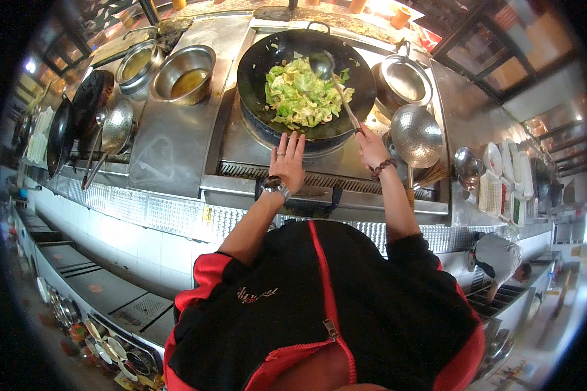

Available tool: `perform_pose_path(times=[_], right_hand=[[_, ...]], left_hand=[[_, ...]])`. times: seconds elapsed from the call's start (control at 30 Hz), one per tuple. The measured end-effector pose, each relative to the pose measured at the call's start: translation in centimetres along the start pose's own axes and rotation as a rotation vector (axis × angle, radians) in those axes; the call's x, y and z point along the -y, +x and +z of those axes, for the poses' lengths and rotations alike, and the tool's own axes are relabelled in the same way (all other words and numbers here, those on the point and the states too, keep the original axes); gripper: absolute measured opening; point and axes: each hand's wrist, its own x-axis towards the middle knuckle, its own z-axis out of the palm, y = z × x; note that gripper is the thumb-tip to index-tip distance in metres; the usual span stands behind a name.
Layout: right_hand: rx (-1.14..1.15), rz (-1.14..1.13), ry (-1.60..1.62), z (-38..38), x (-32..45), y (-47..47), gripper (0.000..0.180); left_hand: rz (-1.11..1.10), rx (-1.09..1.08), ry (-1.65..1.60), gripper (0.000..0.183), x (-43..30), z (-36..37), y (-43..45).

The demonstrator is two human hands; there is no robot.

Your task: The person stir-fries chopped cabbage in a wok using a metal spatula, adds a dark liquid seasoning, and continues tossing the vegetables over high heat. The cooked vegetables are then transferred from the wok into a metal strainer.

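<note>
A large black wok (254, 63) stands on the steel range, holding a heap of chopped cabbage (303, 95). My right hand (370, 149) grips the handle of a metal ladle (321, 65), whose bowl rests at the upper part of the cabbage. Flat, with its fingers extended towards the wok's near rim, my left hand (288, 163) holds nothing; whether its fingertips touch the rim I cannot tell. A perforated skimmer (416, 134) lies to the right of my right hand.
Left of the wok stand a steel bowl with yellowish liquid (183, 73) and a smaller pot (138, 66). Another skimmer (117, 126) and a black pan (61, 137) lie farther left. At right are a steel pot (405, 80) and food containers (491, 193). A person (498, 256) bends over another counter.
</note>
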Motion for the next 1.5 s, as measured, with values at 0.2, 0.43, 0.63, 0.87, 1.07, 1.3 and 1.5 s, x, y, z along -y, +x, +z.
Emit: perform_pose_path(times=[0.2, 0.43, 0.63, 0.87, 1.07, 1.3, 1.5], right_hand=[[0.045, -0.076, -0.066, -3.4, 1.2, 2.2, 0.057], [-0.225, -0.240, -0.348, 2.6, 7.0, 4.3, 0.050], [0.147, -0.211, -0.574, 4.4, 2.7, 0.4, 0.057], [0.002, -0.314, -0.750, -8.9, 0.0, -11.2, 0.047], [0.313, -0.259, -0.499, -21.5, 7.5, -19.3, 0.045], [0.063, -0.386, -0.761, -11.2, 1.5, -9.3, 0.037], [-0.259, -0.449, -0.681, -8.8, 3.3, -11.3, 0.039]], left_hand=[[0.003, 0.016, 0.022, 0.101, 0.0, -0.2, 0.2], [-0.019, 0.040, 0.082, 0.098, -0.7, -0.4, 0.9], [0.063, -0.013, 0.182, 0.079, -0.4, -0.9, 2.3], [0.115, 0.083, 0.093, 0.028, -1.3, -2.4, 6.7], [0.303, -0.298, 0.020, 0.022, -1.2, -5.4, 6.0], [0.184, -0.041, 0.132, 0.021, -1.2, -0.6, 4.6], [0.359, 0.033, 0.093, 0.020, -0.2, 0.2, -4.3]])
